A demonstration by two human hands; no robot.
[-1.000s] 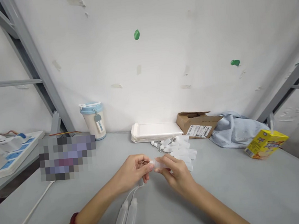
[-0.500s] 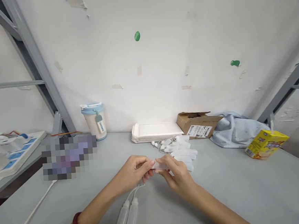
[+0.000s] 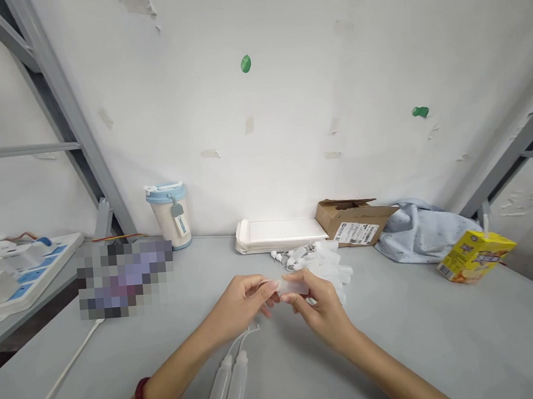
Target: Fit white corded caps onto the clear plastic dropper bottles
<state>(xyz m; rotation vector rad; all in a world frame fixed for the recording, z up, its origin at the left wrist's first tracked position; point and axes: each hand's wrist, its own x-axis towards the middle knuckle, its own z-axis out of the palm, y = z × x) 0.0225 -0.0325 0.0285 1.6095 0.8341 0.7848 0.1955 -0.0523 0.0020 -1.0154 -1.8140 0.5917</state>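
Note:
Above the middle of the table, my right hand (image 3: 322, 309) grips a small translucent white squeeze bottle (image 3: 296, 287) lying nearly level between thumb and fingers. My left hand (image 3: 246, 302) pinches the bottle's left end, where a thin white spout shows above the fingers; the cap itself is mostly hidden. Two finished-looking bottles (image 3: 237, 383) with long bent spouts lie side by side on the table, below my left hand. Just beyond my right hand is a heap of similar bottles (image 3: 329, 259), with small white spout caps (image 3: 276, 256) at its left side.
Along the wall stand a tumbler (image 3: 170, 216), a stack of white flat boxes (image 3: 282, 232), an open cardboard box (image 3: 353, 220) and a light blue cloth (image 3: 423, 227). A yellow drink carton (image 3: 476, 257) is at right. A white cable (image 3: 63, 378) and power strip (image 3: 33, 279) are at left.
My right hand has shifted slightly right, exposing more of the bottle. My left fingers have moved at its end, and the thin spout now shows there.

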